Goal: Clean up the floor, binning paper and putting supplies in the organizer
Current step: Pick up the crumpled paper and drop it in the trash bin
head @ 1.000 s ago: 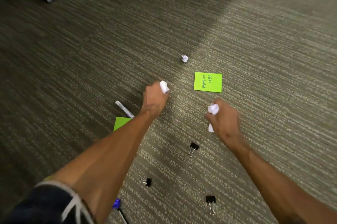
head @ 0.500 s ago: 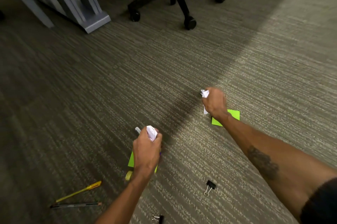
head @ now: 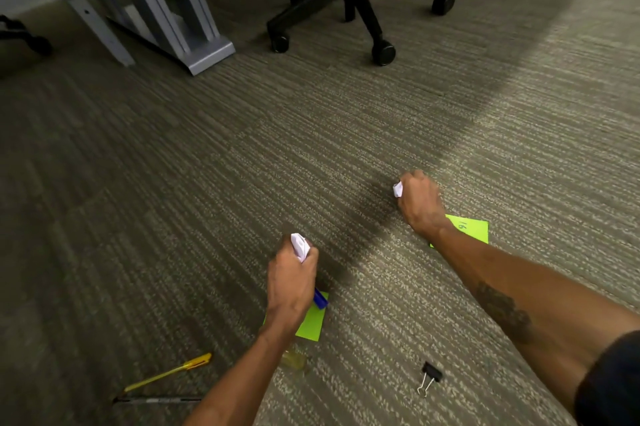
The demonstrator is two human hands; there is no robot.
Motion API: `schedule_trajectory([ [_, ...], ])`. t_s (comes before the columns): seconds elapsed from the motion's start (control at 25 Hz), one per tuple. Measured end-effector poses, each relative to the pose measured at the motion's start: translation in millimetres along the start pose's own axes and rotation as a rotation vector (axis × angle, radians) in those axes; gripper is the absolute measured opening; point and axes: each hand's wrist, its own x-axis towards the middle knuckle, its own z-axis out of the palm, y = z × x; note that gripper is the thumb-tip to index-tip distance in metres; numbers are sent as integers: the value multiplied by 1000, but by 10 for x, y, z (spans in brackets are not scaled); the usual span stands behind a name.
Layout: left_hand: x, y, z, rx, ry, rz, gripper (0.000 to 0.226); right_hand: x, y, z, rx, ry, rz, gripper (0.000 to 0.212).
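From where I sit, the carpeted floor (head: 242,166) fills nearly everything. At about eleven o'clock stands a grey desk leg (head: 180,17), and at one o'clock the black wheeled base of an office chair (head: 356,6). No bin and no organizer show anywhere in view, so I cannot say how far off they are.

My left hand (head: 291,282) is curled into a fist around a crumpled white paper ball (head: 300,247), which pokes out at the top. My right hand (head: 420,204) is likewise fisted, with another white paper wad (head: 398,189) showing at its thumb side.

Still on the floor: a green sticky note (head: 472,230) at three o'clock, partly under my right wrist, and a second green sticky note (head: 311,321) at centre, partly under my left hand, with a blue-capped pen (head: 320,300) lying across it. At seven o'clock lie a yellow pen (head: 169,372) and, just beside it, a dark pen (head: 156,400). A small clear object near my left forearm is too blurred to name. At five o'clock sits a black binder clip (head: 429,378).

I judge the job as early: two paper scraps are in hand but not binned, and the notes, pens and clip all wait.
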Motion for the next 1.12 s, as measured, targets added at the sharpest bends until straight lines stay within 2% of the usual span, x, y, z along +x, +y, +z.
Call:
schedule_trajectory([
  [0.16,-63,107,-98,-64,18,-88,21,-234,-132,-204,99,-22,70,22],
  [0.32,-296,387,-319,-210,11,-283,12,-782,-524,-674,451,-89,151,21],
  [0.44,-498,654,-677,-275,8,-339,13,-1191,-927,-1132,737,-151,274,25],
  [0.56,-647,925,-1252,-306,15,-411,14,-1504,-1356,-1677,895,-190,353,22],
  [0.8,-880,1360,-2646,-347,49,-543,11,-1933,-2368,-2828,944,-305,405,19],
  [0.96,-959,1696,-3462,-406,38,-601,8,-2075,-3069,-3505,921,-384,358,14],
  [1.12,-1043,1926,-4137,-478,33,-632,10,-2189,-3754,-3988,851,-384,282,12],
])
